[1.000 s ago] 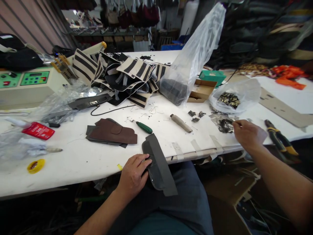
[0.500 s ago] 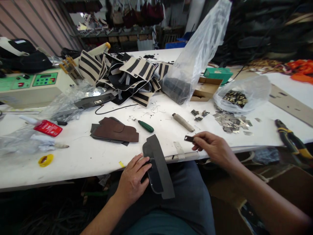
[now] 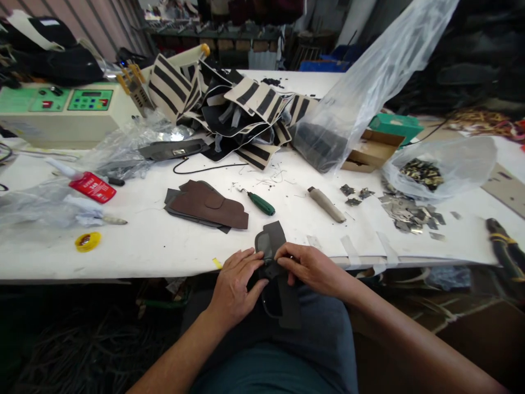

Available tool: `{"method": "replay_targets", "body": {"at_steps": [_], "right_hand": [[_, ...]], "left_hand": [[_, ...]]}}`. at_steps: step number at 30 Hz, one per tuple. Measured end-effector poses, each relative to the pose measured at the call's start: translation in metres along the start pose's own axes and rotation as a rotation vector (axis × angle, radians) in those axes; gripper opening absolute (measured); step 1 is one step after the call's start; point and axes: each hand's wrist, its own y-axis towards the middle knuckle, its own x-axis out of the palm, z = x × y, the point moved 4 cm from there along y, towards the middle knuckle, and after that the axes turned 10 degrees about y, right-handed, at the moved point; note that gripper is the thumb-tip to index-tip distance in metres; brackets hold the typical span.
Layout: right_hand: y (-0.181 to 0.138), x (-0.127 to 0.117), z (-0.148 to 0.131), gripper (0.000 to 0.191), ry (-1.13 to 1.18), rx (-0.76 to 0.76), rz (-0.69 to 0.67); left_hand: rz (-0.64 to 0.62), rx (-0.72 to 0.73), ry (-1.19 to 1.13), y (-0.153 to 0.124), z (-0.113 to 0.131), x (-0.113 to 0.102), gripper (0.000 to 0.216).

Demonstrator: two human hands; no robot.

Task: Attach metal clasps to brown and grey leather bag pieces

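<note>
A dark grey leather piece (image 3: 290, 306), with a glossy black panel along it, rests over my lap against the table edge. My left hand (image 3: 238, 287) holds it from the left, fingertips on its upper face and thumb bent in below. Over its middle, my right hand (image 3: 303, 267) pinches a small dark tab (image 3: 271, 269), mostly hidden between the fingers of both hands. Beyond them, a stack of brown and dark leather pieces (image 3: 209, 205) lies on the white table (image 3: 139, 241). A green-handled hook tool (image 3: 260, 202) and a grey wrapped-handle tool (image 3: 327, 204) lie to its right.
Metal plates (image 3: 410, 213) are scattered at right, below a clear bag of metal fittings (image 3: 424, 172). Pliers (image 3: 505, 246) lie at the right edge. Striped pieces (image 3: 250, 104) are heaped behind. A red glue bottle (image 3: 92, 187) and yellow tape roll (image 3: 87, 241) sit at left.
My right hand has moved left from above the table, bringing the small dark tab onto the leather piece beside my left hand. The camera view has shifted, too.
</note>
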Motion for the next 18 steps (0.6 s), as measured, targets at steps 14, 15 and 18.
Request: {"method": "replay_targets", "body": {"at_steps": [14,15,18], "right_hand": [[0.036,0.020,-0.008,0.023,-0.498,-0.260,-0.122],[0.037,0.020,-0.009,0.023,-0.513,-0.267,-0.141],[0.040,0.020,-0.014,0.023,-0.537,-0.261,-0.186]], "left_hand": [[-0.053,-0.026,-0.043,0.000,-0.010,0.003,0.059],[-0.057,-0.029,-0.047,0.000,-0.010,0.004,0.061],[-0.061,-0.047,-0.056,0.000,-0.011,0.005,0.068]]}}
